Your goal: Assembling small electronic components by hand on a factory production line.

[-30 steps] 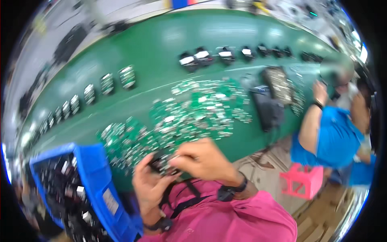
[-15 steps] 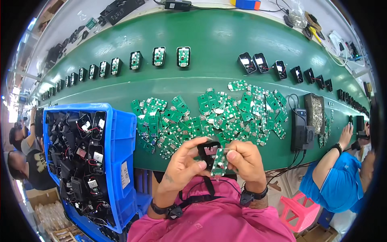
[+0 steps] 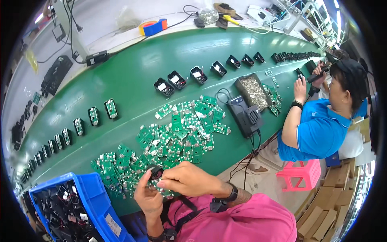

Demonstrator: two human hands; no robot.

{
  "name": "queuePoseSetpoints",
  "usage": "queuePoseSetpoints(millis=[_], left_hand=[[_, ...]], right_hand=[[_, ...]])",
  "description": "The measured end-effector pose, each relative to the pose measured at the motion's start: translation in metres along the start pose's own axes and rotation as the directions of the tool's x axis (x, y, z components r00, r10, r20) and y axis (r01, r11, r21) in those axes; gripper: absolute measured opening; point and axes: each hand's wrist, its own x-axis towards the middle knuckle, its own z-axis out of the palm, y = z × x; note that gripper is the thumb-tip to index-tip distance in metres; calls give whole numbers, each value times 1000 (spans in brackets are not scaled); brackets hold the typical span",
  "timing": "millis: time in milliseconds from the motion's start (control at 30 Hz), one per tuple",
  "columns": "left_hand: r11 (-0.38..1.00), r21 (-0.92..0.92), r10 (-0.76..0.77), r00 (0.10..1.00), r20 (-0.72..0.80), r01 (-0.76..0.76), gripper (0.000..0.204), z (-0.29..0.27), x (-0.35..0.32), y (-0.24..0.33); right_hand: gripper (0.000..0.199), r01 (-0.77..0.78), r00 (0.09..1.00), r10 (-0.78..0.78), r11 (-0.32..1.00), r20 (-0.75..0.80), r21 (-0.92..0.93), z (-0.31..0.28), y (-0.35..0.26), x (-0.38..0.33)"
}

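My left hand [image 3: 147, 201] holds a small black plastic case [image 3: 156, 174] between thumb and fingers, low in front of me. My right hand [image 3: 186, 178] is closed at the case's side, pinching a green circuit board [image 3: 166, 192] that partly shows under its fingers. Whether the board touches the case is hidden. Just beyond both hands lies a loose spread of green circuit boards [image 3: 177, 137]. A blue crate [image 3: 98, 197] at the lower left holds many black cases with wires.
Cases with boards [image 3: 93, 116] line the bench at left; open black cases [image 3: 198, 75] line its far side. A black power device [image 3: 245, 117] stands beside a box of small metal parts [image 3: 253, 90]. At right, a co-worker in blue [image 3: 318, 133] works near a pink stool [image 3: 299, 175].
My view has swung to the right, so the bench appears further left. My right hand has moved over the case with the board, which is now more covered by the fingers.
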Motion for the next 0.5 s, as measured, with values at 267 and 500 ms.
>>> queuePoseSetpoints(millis=[267,500], left_hand=[[998,-65,9,988,-156,-20,59,12,13,2],[984,180,-13,995,100,-5,55,1,18,-4]], right_hand=[[25,52,953,-117,972,-281,-228,29,2,-10],[29,23,998,-37,971,-57,-236,12,2,-10]])
